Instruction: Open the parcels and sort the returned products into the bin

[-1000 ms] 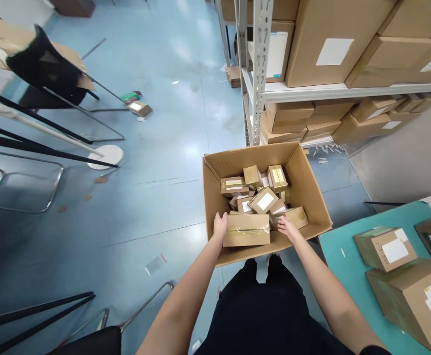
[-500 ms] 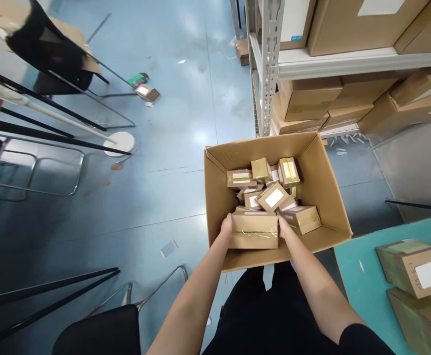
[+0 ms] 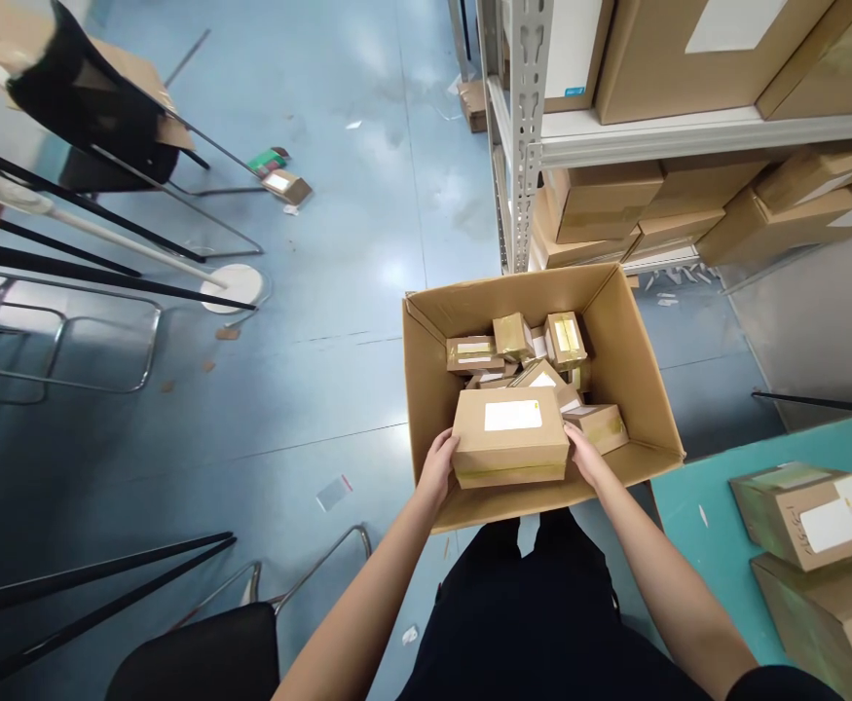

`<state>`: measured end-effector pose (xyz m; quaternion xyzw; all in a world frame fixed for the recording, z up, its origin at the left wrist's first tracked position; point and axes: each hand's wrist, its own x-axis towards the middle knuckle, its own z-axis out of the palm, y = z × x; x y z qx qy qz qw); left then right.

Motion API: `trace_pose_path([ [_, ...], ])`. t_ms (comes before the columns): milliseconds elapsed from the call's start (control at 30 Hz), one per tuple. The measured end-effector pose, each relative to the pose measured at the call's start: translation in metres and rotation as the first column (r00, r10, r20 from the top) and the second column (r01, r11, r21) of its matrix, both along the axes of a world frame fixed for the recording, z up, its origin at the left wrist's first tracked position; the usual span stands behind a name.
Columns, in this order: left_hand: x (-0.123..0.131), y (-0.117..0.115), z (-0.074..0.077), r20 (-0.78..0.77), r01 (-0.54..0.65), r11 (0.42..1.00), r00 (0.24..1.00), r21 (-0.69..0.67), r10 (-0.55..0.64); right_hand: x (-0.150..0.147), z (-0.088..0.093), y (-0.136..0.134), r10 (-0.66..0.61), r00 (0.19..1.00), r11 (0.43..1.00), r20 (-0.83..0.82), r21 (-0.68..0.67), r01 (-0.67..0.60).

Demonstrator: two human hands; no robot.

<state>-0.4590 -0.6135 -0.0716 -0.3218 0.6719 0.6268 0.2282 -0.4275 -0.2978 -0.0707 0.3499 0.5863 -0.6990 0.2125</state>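
Note:
A small brown parcel [image 3: 510, 436] with a white label on its top is lifted above the near part of a big open carton [image 3: 426, 389] standing on the floor. My left hand [image 3: 437, 469] grips the parcel's left end and my right hand [image 3: 583, 456] grips its right end. Inside the carton lie several smaller taped boxes [image 3: 514, 341], some with white labels.
A metal shelf rack [image 3: 520, 136] loaded with cardboard boxes rises behind the carton. A teal table [image 3: 710, 526] at the right carries two labelled boxes [image 3: 805, 514]. Black chair legs and frames [image 3: 90, 263] crowd the left, and a chair seat [image 3: 199, 662] sits near my left arm.
Both hands closed on the parcel inside the carton, lifted it and turned it so the white label now faces up.

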Motion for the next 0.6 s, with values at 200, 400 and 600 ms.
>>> trace_pose_path([
  [200,0.014,0.002,0.043,-0.016,-0.013,0.994,1.000,0.113,0.015,0.008,0.039,0.005,-0.026,0.995,1.000,-0.096,-0.004,0.026],
  [400,0.027,-0.003,0.083,-0.106,0.037,0.988,0.994,0.148,-0.021,0.032,0.076,0.001,-0.083,0.986,0.996,-0.144,0.012,0.086],
  [600,0.033,-0.002,0.111,-0.181,0.196,0.971,0.969,0.134,-0.170,0.076,0.097,-0.001,-0.247,0.943,0.964,-0.224,0.044,0.263],
])
